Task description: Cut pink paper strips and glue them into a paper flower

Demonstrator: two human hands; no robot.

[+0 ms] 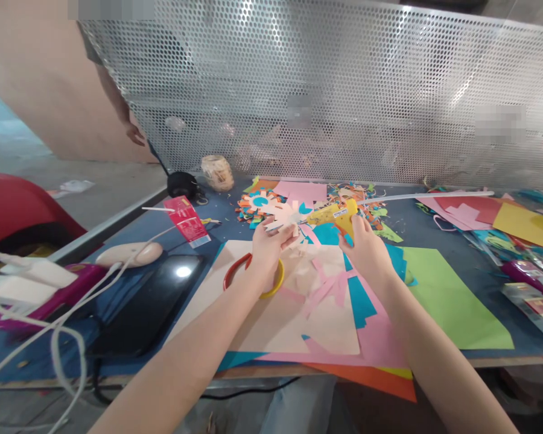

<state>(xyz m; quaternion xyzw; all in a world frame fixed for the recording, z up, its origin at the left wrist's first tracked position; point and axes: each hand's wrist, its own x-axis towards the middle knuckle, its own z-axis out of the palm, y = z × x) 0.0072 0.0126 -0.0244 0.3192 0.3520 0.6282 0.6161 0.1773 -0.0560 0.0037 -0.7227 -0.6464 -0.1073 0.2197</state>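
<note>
My right hand (362, 241) is wrapped round the handle of a yellow hot glue gun (328, 215), its nozzle pointing left. A long white glue stick (428, 196) sticks out of the gun's back. Close to the nozzle, my left hand (271, 238) pinches a pale paper flower (283, 212) with petal-like strips. Under my left wrist lie scissors with a red and a yellow handle (278, 280), partly hidden. Below both hands is a cream paper sheet (257, 325) with pink paper scraps (330, 286) on it.
A black phone (149, 307), white cables (67, 331) and a magenta power strip (40, 307) lie at left. Green paper (452, 301) is at right. Behind are paper cuttings, a twine-wrapped jar (218, 173) and a perforated metal panel (326, 78). A person's hand (134, 134) shows behind it.
</note>
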